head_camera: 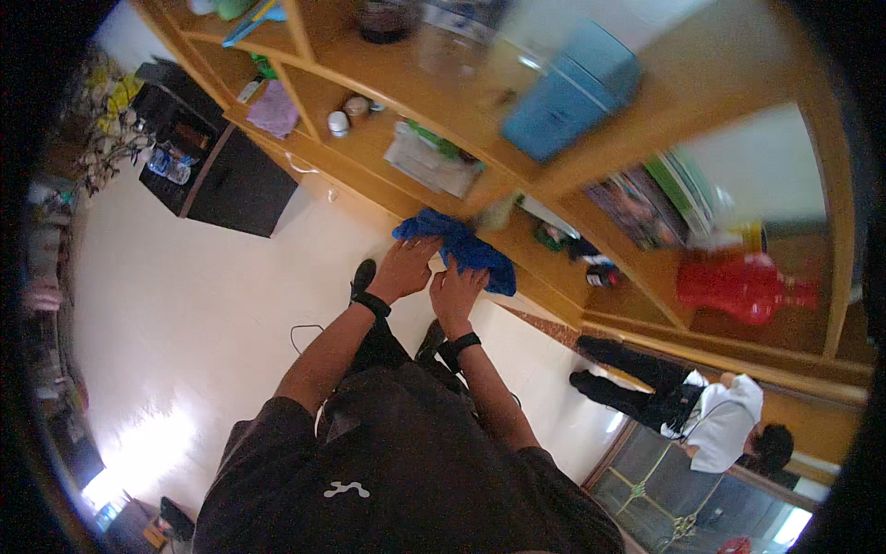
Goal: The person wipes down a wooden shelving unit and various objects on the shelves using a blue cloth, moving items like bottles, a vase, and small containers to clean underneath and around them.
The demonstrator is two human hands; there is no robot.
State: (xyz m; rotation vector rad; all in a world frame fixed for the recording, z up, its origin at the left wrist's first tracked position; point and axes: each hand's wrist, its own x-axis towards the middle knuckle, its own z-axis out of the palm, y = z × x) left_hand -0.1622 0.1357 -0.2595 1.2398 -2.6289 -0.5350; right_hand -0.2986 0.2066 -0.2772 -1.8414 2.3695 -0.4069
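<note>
A crumpled blue cloth lies in front of me at the lower front edge of a wooden shelf unit. On the cloth's left part rests my left hand, its fingertips at the fabric. My right hand touches the cloth's lower edge further right, fingers bent. Whether either hand grips the fabric or only presses on it, I cannot tell. Both wrists wear black bands.
The shelves hold a blue box, a red bottle-shaped container, books, small white jars and a pink cloth. A dark cabinet stands left. Another person in a white top is at the right, near a glass-panelled door.
</note>
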